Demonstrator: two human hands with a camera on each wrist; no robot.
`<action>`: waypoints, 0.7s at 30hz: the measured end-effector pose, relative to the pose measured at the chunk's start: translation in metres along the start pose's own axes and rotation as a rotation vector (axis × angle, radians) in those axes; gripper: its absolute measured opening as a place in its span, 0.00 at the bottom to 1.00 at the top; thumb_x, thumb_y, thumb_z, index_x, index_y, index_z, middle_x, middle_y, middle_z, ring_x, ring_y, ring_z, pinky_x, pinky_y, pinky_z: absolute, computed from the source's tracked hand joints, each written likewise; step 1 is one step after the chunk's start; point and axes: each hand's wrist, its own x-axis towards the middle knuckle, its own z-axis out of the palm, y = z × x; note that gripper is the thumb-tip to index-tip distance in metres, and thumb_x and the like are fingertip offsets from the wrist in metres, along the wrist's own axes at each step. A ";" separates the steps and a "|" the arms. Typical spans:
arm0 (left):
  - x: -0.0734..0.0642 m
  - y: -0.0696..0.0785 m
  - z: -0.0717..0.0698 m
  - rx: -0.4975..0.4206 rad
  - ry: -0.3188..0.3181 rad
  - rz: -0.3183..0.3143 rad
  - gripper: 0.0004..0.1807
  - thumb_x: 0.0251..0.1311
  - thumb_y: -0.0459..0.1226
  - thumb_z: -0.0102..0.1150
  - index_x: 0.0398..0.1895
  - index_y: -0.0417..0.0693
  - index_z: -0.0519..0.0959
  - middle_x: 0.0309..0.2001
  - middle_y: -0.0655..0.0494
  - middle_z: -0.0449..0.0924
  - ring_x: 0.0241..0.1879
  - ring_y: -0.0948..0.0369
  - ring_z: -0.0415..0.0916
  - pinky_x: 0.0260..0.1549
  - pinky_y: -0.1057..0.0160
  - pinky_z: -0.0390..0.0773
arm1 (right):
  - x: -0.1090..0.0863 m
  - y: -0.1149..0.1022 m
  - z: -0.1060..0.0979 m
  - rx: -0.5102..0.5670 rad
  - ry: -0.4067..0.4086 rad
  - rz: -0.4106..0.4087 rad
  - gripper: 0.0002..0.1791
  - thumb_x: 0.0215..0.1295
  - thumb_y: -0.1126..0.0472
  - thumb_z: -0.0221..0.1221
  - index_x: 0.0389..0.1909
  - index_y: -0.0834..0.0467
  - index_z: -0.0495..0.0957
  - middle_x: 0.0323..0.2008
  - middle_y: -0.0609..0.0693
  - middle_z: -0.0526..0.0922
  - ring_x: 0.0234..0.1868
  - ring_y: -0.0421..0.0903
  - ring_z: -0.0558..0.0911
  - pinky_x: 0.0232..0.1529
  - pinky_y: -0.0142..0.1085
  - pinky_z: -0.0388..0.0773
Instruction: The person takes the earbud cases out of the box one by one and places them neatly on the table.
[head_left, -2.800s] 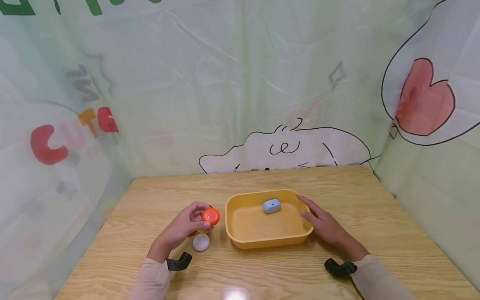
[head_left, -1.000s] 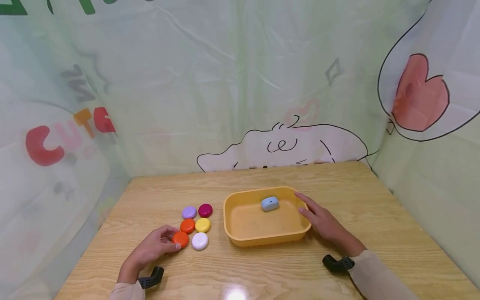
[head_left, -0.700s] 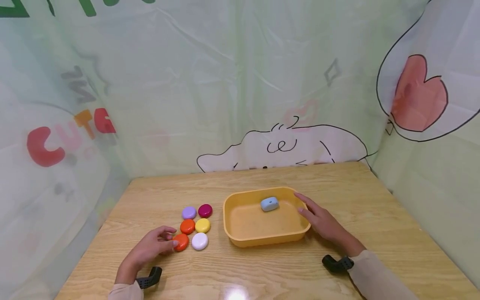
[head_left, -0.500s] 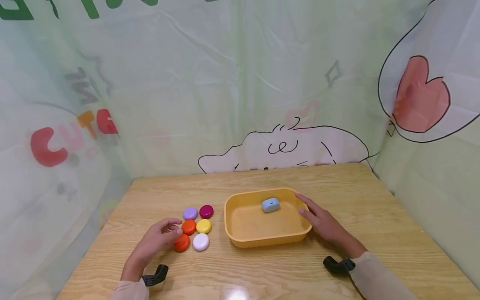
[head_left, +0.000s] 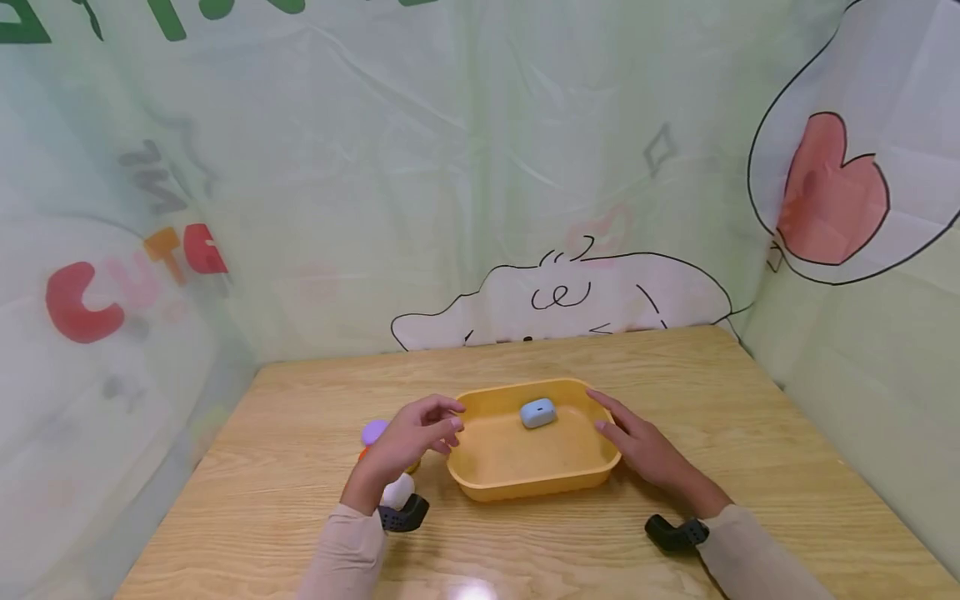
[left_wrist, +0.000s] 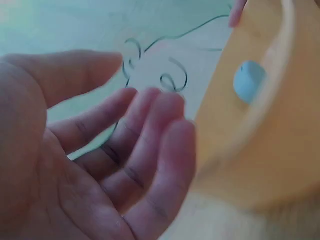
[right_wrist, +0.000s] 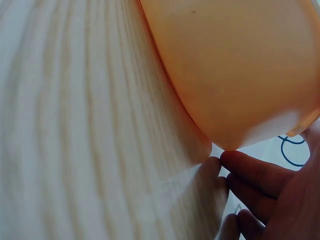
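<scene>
A yellow tray [head_left: 510, 490] sits on the table with a light blue earbud case [head_left: 537, 412] inside, near its back wall. My left hand [head_left: 420, 433] hovers at the tray's left rim, its fingers loosely bent and nothing in them, as the left wrist view also shows. At the right end, my right hand [head_left: 641, 450] holds the tray's wall, thumb over the rim and fingers along the outside. Under and behind the left forearm lie round glossy discs: a purple disc [head_left: 373, 432], a white disc [head_left: 400, 490], and slivers of orange and yellow ones. Other discs are hidden.
The wooden table [head_left: 562, 550] ends at a printed curtain [head_left: 337, 208] along its back and sides. Black wrist mounts, one on the left wrist [head_left: 405, 514] and one on the right [head_left: 675, 533], stick out low over the tabletop.
My left hand put an orange disc down at the front left of the disc group, let go, then moved right, bare, to the tray's left rim. The right hand stays put.
</scene>
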 end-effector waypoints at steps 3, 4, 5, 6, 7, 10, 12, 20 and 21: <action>0.018 0.012 0.012 0.044 -0.034 -0.012 0.17 0.70 0.40 0.59 0.57 0.40 0.77 0.45 0.42 0.80 0.40 0.50 0.81 0.40 0.55 0.83 | 0.000 0.000 -0.001 0.008 -0.002 -0.005 0.31 0.80 0.49 0.46 0.79 0.48 0.53 0.78 0.58 0.53 0.75 0.63 0.55 0.68 0.61 0.56; 0.024 0.016 0.015 0.067 -0.046 -0.023 0.17 0.70 0.40 0.59 0.56 0.41 0.77 0.45 0.42 0.80 0.41 0.48 0.82 0.40 0.55 0.83 | -0.001 -0.001 -0.001 0.008 -0.005 -0.007 0.31 0.80 0.49 0.46 0.79 0.48 0.53 0.78 0.58 0.53 0.75 0.63 0.55 0.68 0.61 0.56; 0.030 0.019 0.019 0.089 -0.058 -0.035 0.17 0.70 0.40 0.59 0.56 0.40 0.77 0.44 0.43 0.80 0.42 0.45 0.81 0.40 0.55 0.83 | -0.001 -0.001 -0.002 0.005 -0.007 -0.007 0.31 0.80 0.48 0.46 0.79 0.48 0.53 0.78 0.58 0.53 0.75 0.62 0.55 0.68 0.61 0.56; 0.037 0.022 0.022 0.108 -0.074 -0.046 0.17 0.70 0.40 0.60 0.56 0.39 0.77 0.44 0.43 0.81 0.42 0.44 0.81 0.40 0.56 0.83 | -0.002 -0.001 -0.002 0.001 -0.008 -0.006 0.31 0.80 0.48 0.46 0.79 0.48 0.53 0.78 0.58 0.53 0.75 0.62 0.55 0.68 0.61 0.56; 0.042 0.024 0.025 0.125 -0.092 -0.059 0.17 0.70 0.40 0.60 0.55 0.39 0.77 0.43 0.43 0.81 0.43 0.43 0.81 0.40 0.56 0.83 | -0.002 -0.001 -0.002 -0.002 -0.008 -0.006 0.31 0.80 0.48 0.46 0.79 0.48 0.53 0.77 0.59 0.53 0.75 0.62 0.56 0.68 0.61 0.56; 0.058 0.030 0.032 0.164 -0.156 -0.091 0.18 0.69 0.41 0.60 0.55 0.39 0.78 0.46 0.41 0.82 0.43 0.45 0.82 0.41 0.57 0.83 | -0.002 -0.003 -0.002 -0.010 -0.005 -0.001 0.31 0.80 0.48 0.45 0.79 0.48 0.53 0.77 0.59 0.53 0.75 0.63 0.56 0.68 0.61 0.57; 0.067 0.032 0.035 0.157 -0.198 -0.103 0.19 0.70 0.42 0.59 0.56 0.38 0.78 0.47 0.42 0.83 0.42 0.49 0.83 0.43 0.57 0.82 | -0.002 -0.003 -0.002 -0.009 -0.003 0.001 0.31 0.80 0.48 0.45 0.79 0.48 0.53 0.77 0.59 0.53 0.75 0.63 0.56 0.68 0.61 0.56; 0.089 0.028 0.046 0.096 -0.276 -0.117 0.20 0.71 0.43 0.57 0.56 0.37 0.77 0.48 0.40 0.83 0.44 0.49 0.83 0.44 0.57 0.83 | -0.002 -0.003 -0.002 -0.006 -0.003 0.007 0.31 0.80 0.48 0.46 0.79 0.48 0.53 0.77 0.59 0.53 0.75 0.63 0.55 0.68 0.62 0.55; 0.091 0.027 0.048 0.104 -0.286 -0.109 0.20 0.71 0.42 0.57 0.57 0.37 0.77 0.48 0.40 0.83 0.45 0.48 0.83 0.44 0.57 0.83 | -0.002 -0.003 -0.002 -0.005 -0.004 0.008 0.31 0.80 0.48 0.46 0.79 0.48 0.53 0.77 0.59 0.53 0.75 0.63 0.55 0.68 0.62 0.55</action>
